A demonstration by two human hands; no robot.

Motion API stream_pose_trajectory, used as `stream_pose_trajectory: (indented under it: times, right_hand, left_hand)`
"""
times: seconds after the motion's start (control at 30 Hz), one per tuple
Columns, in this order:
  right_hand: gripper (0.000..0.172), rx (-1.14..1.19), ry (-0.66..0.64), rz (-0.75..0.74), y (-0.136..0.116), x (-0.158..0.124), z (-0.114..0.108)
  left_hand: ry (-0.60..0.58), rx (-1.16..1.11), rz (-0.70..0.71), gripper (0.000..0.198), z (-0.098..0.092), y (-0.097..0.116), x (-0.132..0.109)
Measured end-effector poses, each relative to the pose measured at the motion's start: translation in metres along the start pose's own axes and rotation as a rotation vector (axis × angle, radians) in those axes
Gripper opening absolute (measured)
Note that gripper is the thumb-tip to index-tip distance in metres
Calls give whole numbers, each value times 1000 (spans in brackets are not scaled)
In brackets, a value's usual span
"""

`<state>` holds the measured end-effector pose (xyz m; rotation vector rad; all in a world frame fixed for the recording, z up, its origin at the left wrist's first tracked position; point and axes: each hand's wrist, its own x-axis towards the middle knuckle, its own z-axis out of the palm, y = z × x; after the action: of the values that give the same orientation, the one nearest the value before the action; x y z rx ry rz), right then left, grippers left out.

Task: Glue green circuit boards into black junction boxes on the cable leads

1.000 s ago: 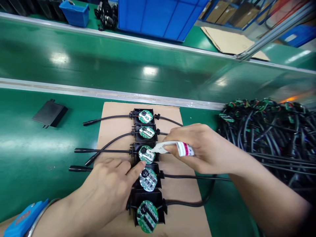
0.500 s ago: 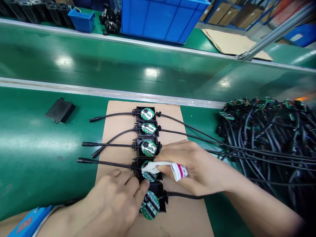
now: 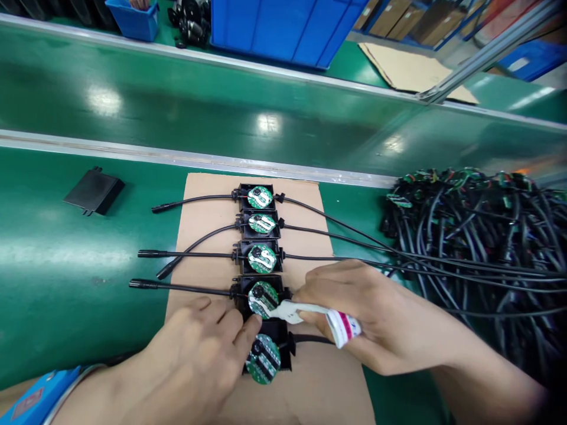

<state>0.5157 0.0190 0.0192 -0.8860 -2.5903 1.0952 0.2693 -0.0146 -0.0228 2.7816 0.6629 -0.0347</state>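
My right hand (image 3: 354, 313) grips a partly folded white squeeze tube (image 3: 290, 311) with a pink stripe. Its nozzle points left at a round green circuit board (image 3: 262, 297) in the fourth black box (image 3: 241, 304) from the back, where a line of white paste shows. My left hand (image 3: 208, 345) lies curled at that box's left side, one fingertip at the board's lower edge and other fingertips hidden. Nearest me, another round board (image 3: 263, 359) without white paste sits tilted in a black box (image 3: 283, 336). The three farther boards (image 3: 261, 258) carry white paste loops.
The boxes stand in a column on a cardboard sheet (image 3: 328, 383), black cables running both ways. A heap of cables with boards (image 3: 478, 236) lies right. A closed black box (image 3: 94, 190) is at left. Behind the ledge stand blue bins (image 3: 287, 29); a person's hand (image 3: 140, 4) shows there.
The tube's nozzle has moved right and slightly down across the fourth board, uncovering a white paste line. My left hand stays at the same box. The whole view has shifted slightly.
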Motion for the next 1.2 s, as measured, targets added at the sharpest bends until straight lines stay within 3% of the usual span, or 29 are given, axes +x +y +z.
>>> stream_pose_trajectory:
  times: [0.37, 0.6, 0.87, 1.03, 1.2]
  right_hand:
    - [16, -17, 66, -3, 9, 5, -4]
    - [13, -38, 39, 19, 15, 4, -3]
    - [12, 34, 182, 3, -14, -17, 4]
    - [16, 72, 108, -54, -27, -15, 34]
    - [17, -2, 12, -42, -29, -6, 49]
  left_hand:
    - [16, 19, -1, 44, -1, 1, 0]
    - [-5, -13, -14, 45, -1, -1, 0]
    - [-62, -63, 27, 33, -18, 14, -13]
    - [38, -71, 84, 37, 1, 35, -34]
    - [34, -60, 42, 49, 18, 44, -45]
